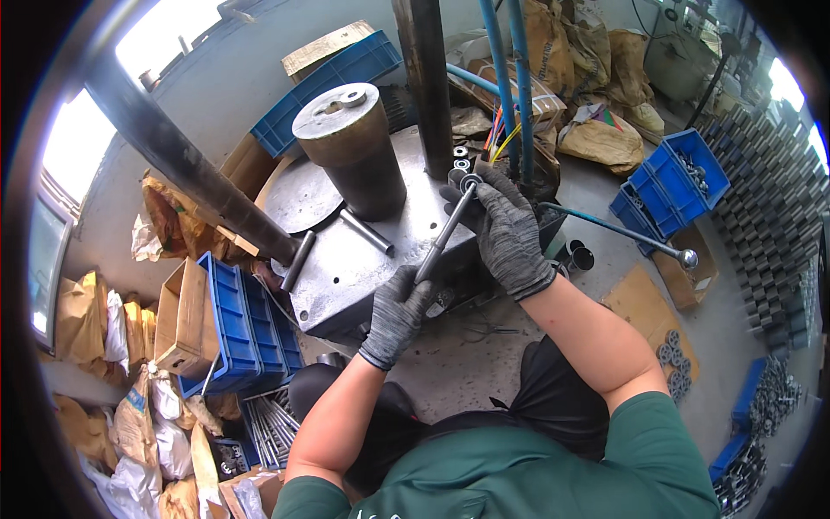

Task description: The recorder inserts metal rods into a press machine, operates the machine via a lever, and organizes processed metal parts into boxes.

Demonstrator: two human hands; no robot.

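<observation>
Both hands wear grey knit gloves. My left hand (398, 316) is closed round the lower, thicker end of a slim metal rod (448, 229) that slants up to the right. At its upper end sits a small metal ring (469, 183), and the fingers of my right hand (508, 232) pinch there. Part of the ring is hidden by those fingers. Just beyond, a couple of similar small rings (461, 153) lie on the edge of the steel machine table (346, 294). Two short metal tubes, one nearer the middle (367, 232) and one at the left edge (298, 260), rest on the table.
A thick steel cylinder (363, 164) stands on the table between dark columns (424, 78). A lever with a ball knob (687, 258) reaches out at right. Blue crates (674, 186) hold metal parts; more crates (238, 320) and sacks stand at left. Stacked tubes (761, 208) line the right.
</observation>
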